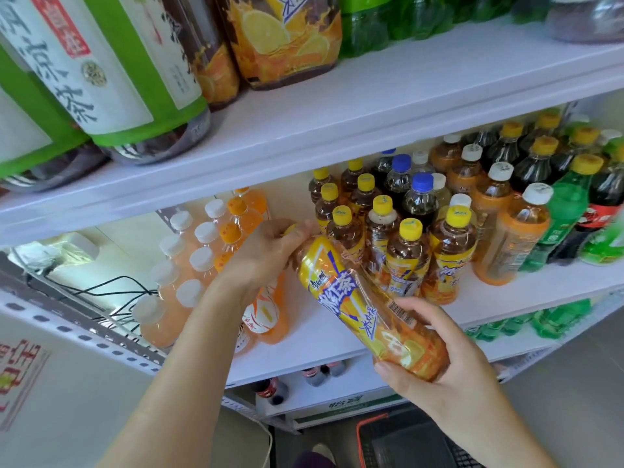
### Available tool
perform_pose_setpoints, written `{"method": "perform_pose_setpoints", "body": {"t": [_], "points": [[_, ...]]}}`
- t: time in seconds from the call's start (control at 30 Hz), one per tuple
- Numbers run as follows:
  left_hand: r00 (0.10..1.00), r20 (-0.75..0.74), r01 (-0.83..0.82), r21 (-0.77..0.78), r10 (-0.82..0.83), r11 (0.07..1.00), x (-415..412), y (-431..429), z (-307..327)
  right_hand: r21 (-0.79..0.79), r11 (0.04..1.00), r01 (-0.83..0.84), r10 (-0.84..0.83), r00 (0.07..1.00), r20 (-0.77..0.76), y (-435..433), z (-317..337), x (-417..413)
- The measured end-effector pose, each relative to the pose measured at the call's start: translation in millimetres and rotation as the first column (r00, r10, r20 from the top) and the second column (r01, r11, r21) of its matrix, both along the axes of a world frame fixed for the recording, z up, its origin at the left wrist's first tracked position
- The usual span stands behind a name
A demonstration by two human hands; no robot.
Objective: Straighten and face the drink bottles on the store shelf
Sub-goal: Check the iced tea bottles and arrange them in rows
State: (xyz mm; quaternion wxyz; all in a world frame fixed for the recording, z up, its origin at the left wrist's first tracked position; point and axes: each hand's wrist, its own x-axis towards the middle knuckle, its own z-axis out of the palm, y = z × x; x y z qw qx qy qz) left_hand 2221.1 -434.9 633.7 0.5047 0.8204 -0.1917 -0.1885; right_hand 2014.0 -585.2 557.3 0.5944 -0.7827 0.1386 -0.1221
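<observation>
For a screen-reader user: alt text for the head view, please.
Two bare hands hold a tilted yellow-labelled iced tea bottle before a white store shelf: left hand at its cap end, right hand at its base. Upright bottles stand behind.

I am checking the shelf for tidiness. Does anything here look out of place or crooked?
Yes. One iced tea bottle is off the middle shelf and tilted steeply, held in both hands: the left hand at its cap end, the right hand at its base. The other yellow-capped tea bottles stand upright in rows.
</observation>
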Motion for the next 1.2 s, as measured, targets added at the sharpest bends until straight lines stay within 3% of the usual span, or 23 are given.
{"method": "perform_pose_setpoints", "body": {"t": [0.07, 0.13, 0.23, 0.37, 0.47, 0.63, 0.83, 1.03, 1.2], "points": [[0.999, 0.029, 0.026, -0.046, -0.025, 0.999, 5.0, 4.8, 0.4, 0.015, 0.999, -0.029, 0.03, 0.994, -0.108, -8.0, -0.9, 14.5], [0.997, 0.067, 0.053, -0.103, -0.046, 0.993, 5.6, 6.8, 1.0, -0.058, 0.997, -0.052, 0.049, 0.997, -0.051, -9.2, -6.2, 13.2], [0.986, 0.166, 0.044, -0.108, -0.025, 0.993, 5.3, 12.6, 2.8, -0.189, 0.979, -0.074, 0.058, 0.994, -0.089, -4.8, -9.0, 7.9], [0.872, 0.486, 0.012, 0.097, -0.058, 0.995, 3.8, 27.1, 4.6, -0.366, 0.929, -0.047, 0.037, 0.999, -0.035, -3.9, -12.8, 32.0], [0.8, 0.6, -0.137, 0.216, -0.021, 0.967, 12.0, 30.1, 5.0, -0.427, 0.904, -0.003, 0.005, 1.0, 0.003, -1.2, -10.6, 49.0], [0.756, 0.655, -0.281, 0.296, 0.02, 0.913, 51.6, 9.1, -6.4, -0.574, 0.813, 0.096, -0.034, 0.992, 0.118, -3.2, 5.1, 96.9], [0.747, 0.665, -0.371, 0.424, -0.006, 0.826, 95.0, -24.6, -27.6, -0.715, 0.696, 0.063, -0.082, 0.997, 0.008, -4.3, 9.5, 148.1], [0.749, 0.66, -0.391, 0.501, -0.049, 0.772, 123.7, -48.9, -33.4, -0.747, 0.664, 0.033, -0.091, 0.995, -0.037, -1.6, 2.6, 170.7], [0.795, 0.605, -0.442, 0.536, 0.038, 0.719, 139.2, -57.6, -39.5, -0.759, 0.649, 0.039, -0.089, 0.996, -0.024, -3.4, -2.2, 171.8]]}}
